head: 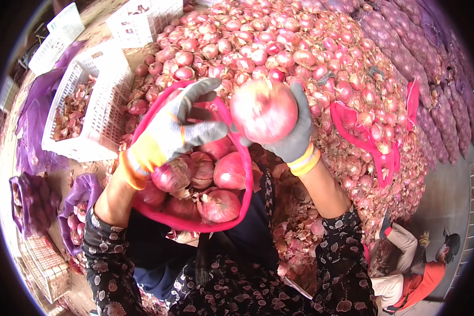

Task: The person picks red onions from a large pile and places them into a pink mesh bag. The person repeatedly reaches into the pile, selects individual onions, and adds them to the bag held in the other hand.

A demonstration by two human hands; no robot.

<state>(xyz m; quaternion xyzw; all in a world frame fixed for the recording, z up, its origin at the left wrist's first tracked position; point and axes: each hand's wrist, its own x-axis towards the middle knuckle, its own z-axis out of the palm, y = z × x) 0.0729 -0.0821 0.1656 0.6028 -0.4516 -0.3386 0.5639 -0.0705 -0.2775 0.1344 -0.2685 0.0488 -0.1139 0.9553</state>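
My right hand (290, 136), in a grey-coated work glove with a yellow cuff, grips a large red onion (264, 111) from its right and lower side. The onion is raised, slightly blurred, just right of a bag with a bright pink rim (243, 205). Over the bag's upper left part is my left hand (181, 122), gloved alike, its fingers apart and nothing seen between them. Several red onions (219, 205) fill the bag, which stands before my lap. The left hand hides some of its upper contents.
A large heap of red onions (256, 55) spreads ahead. White plastic crates (118, 94) and purple mesh bags (81, 189) stand at left. Filled mesh sacks (403, 47) are stacked at right. Pink-edged bags (373, 148) lie on the heap. A person (414, 276) is at lower right.
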